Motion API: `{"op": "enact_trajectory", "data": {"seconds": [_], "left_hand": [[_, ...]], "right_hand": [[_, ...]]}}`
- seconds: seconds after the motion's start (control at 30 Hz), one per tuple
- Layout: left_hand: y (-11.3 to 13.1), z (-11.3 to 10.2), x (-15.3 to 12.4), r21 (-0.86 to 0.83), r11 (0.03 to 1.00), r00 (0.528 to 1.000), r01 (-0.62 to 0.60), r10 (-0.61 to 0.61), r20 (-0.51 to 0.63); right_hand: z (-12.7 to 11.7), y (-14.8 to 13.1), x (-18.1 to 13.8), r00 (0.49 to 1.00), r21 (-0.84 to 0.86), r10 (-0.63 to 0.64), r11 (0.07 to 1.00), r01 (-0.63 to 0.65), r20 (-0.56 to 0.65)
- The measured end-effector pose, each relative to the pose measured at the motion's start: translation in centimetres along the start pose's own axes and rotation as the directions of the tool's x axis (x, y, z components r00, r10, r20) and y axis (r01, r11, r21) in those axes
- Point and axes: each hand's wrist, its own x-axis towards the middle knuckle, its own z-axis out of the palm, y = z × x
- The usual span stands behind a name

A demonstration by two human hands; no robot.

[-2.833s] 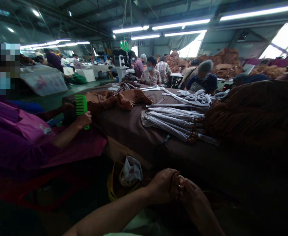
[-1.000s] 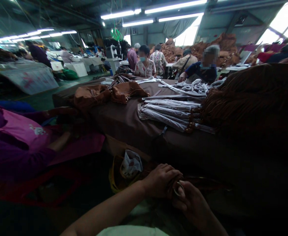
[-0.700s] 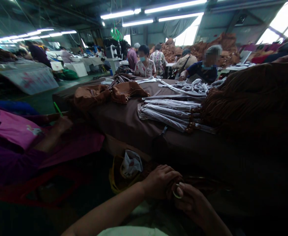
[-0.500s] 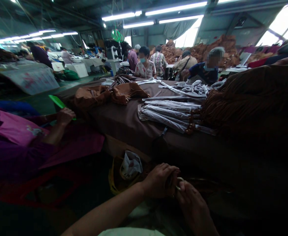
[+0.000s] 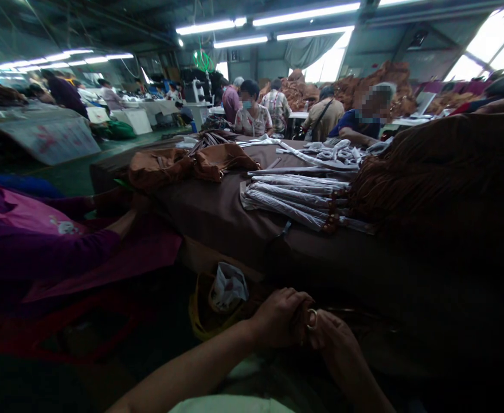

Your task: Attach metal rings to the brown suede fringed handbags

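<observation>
Low in front of me, my left hand [image 5: 282, 314] is closed, its fingers curled round a dark brown piece of material [image 5: 302, 323] that is mostly hidden. Beside it my right hand [image 5: 336, 337] pinches a shiny metal ring [image 5: 312, 319] between thumb and fingers. The ring sits between the two hands, close to the brown piece. Shadow below the hands hides whatever hangs there.
A brown-covered table [image 5: 217, 212] carries wrapped straps [image 5: 290, 195], brown bags [image 5: 161, 166] and a fringed brown pile [image 5: 441, 166]. Under its edge stands a yellow basket [image 5: 196, 321] with a white bag-lined tub [image 5: 228, 289]. A co-worker in purple [image 5: 40, 252] sits at left.
My right hand has shifted slightly, and the ring now faces me more openly. At left, the co-worker's hands moved from holding up a green comb-like tool to reaching toward the brown bag.
</observation>
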Motion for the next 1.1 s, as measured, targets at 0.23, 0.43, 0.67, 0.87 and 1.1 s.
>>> {"op": "enact_trajectory", "data": {"seconds": [0.23, 0.43, 0.67, 0.87, 1.1], "left_hand": [[-0.3, 0.0, 0.1, -0.089, 0.996, 0.999, 0.027, -0.024, 0.040], [-0.4, -0.1, -0.1, -0.194, 0.975, 0.992, 0.107, -0.092, 0.087], [-1.1, 0.6, -0.2, -0.243, 0.963, 0.992, 0.115, -0.101, 0.071], [-0.6, 0.2, 0.3, -0.236, 0.967, 0.995, 0.098, -0.090, 0.044], [-0.8, 0.4, 0.3, -0.144, 0.986, 0.994, 0.082, -0.071, 0.080]], "right_hand": [[0.1, 0.9, 0.6, 0.993, -0.017, -0.104, 0.995, 0.103, -0.053], [-0.4, 0.2, 0.9, 0.998, -0.099, -0.049, 0.994, 0.054, 0.045], [-0.5, 0.5, 1.4, 0.996, -0.157, -0.086, 0.983, 0.090, 0.031], [-0.9, 0.3, 1.4, 0.996, -0.201, -0.086, 0.975, 0.091, 0.034], [-0.7, -1.0, 0.9, 0.957, -0.611, -0.284, 0.748, 0.259, 0.056]]}}
